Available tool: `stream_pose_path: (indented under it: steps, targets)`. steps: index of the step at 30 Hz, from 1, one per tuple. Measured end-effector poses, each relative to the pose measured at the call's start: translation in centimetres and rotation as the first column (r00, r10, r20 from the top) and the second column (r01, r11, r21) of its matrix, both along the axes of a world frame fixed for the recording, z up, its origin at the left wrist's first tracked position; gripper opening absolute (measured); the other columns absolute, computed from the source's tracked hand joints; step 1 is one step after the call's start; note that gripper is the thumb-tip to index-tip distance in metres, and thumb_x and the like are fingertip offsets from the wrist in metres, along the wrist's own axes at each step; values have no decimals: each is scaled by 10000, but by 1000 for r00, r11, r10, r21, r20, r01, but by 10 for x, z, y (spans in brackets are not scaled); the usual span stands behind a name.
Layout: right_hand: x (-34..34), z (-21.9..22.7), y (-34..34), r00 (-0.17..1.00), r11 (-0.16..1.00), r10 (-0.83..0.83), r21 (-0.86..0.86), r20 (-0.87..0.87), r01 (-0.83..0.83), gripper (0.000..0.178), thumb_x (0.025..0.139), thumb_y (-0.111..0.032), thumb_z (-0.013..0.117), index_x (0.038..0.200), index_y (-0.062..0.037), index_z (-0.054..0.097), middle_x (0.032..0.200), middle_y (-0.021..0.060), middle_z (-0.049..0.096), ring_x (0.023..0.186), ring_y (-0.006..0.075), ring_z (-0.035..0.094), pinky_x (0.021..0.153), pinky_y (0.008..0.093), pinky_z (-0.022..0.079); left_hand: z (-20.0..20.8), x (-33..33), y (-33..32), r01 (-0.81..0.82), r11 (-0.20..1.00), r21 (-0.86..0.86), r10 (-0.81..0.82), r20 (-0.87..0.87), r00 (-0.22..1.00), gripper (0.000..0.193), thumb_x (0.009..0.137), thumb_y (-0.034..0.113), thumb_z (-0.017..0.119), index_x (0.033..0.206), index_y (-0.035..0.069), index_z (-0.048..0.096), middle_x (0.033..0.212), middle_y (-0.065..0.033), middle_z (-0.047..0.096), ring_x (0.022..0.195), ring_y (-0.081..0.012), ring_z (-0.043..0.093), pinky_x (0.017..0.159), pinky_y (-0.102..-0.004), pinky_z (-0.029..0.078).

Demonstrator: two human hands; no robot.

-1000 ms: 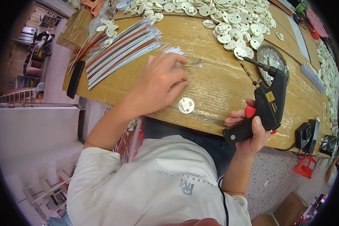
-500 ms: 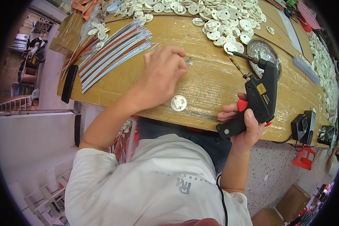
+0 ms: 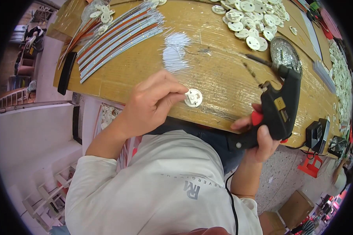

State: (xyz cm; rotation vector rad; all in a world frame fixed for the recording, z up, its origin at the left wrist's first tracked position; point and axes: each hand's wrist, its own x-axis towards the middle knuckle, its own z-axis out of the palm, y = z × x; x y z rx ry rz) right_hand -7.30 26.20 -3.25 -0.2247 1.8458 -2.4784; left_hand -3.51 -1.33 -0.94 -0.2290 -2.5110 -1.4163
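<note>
My left hand (image 3: 151, 102) is closed in a pinch, with thumb and forefinger tips at the left edge of a small round white disc (image 3: 194, 98). The disc lies flat on the table near its front edge, small fittings facing up. Whatever the pinch holds is too small to make out. Wrapped round the grip of a black soldering gun (image 3: 279, 107) is my right hand (image 3: 262, 137), one finger at its red trigger. The gun's dark tip points left over the table, beside a thin metal guide tube. A pile of short white wires (image 3: 176, 53) lies beyond my left hand.
LED strips (image 3: 121, 43) in white and orange lie at the far left, beside a black bar (image 3: 67, 73). Many white discs (image 3: 255, 19) are heaped at the back right, near a round metal dish (image 3: 284, 56). A black device (image 3: 317, 133) stands at the right edge.
My left hand has moved back from over the wire pile to the disc, uncovering the wires. Its fingers now pinch at the disc's edge. The soldering gun stays in my right hand.
</note>
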Motion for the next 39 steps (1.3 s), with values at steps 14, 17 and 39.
stream_pose_path:
  steps: [14, 17, 39]
  targets:
    - [13, 7, 4, 970, 868, 221, 475, -102, -148, 225, 721, -224, 727, 749, -9, 668, 626, 62, 623, 514, 260, 584, 535, 323, 457, -20, 0, 0, -100, 984, -146, 92, -67, 994, 131, 799, -6, 777, 880, 62, 699, 926, -46, 667, 838, -199, 582, 823, -328, 404]
    - [12, 7, 2, 968, 858, 220, 497, -122, -133, 254, 741, -258, 730, 746, -12, 665, 611, 56, 605, 506, 264, 575, 528, 333, 449, -21, 0, -1, -96, 987, -132, 89, -57, 994, 143, 782, -12, 778, 868, 69, 699, 940, -39, 673, 839, -191, 581, 821, -322, 400]
    - [12, 10, -3, 975, 838, 204, 532, -91, -126, 295, 746, -289, 735, 739, -3, 662, 592, 50, 589, 489, 252, 567, 523, 317, 441, -25, -1, -2, -104, 986, -130, 96, -61, 993, 173, 749, -21, 788, 850, 82, 693, 949, -21, 675, 829, -184, 593, 800, -317, 385]
